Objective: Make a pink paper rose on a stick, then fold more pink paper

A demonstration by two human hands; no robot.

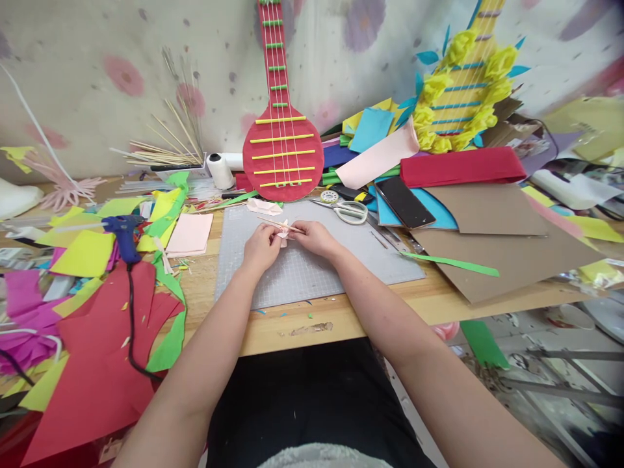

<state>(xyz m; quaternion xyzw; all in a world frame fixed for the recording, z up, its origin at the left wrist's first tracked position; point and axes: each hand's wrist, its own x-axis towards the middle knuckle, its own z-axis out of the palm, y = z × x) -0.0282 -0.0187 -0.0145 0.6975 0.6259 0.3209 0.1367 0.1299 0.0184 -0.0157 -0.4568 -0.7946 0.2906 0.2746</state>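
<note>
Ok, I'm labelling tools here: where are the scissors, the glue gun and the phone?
scissors (351,211), head view, on the white handle loops.
glue gun (123,235), head view, on the blue body.
phone (404,202), head view, middle of the dark screen.

The scene is brightly and evenly lit by soft, diffuse light with no single visible source. Shadows are faint: only a thin, pale one lies under the left hand (260,247) and the right hand (314,237) on the grey gridded cutting mat (312,273). No strong glare shows; the flat black phone (404,201) carries only a dull sheen. The centre is fairly sharp. Wide-angle distortion bends the light wooden bench (302,325) edge and stretches the forearms toward the bottom. The corners are soft and smeared, most of all the lower right and far right edge.
</note>
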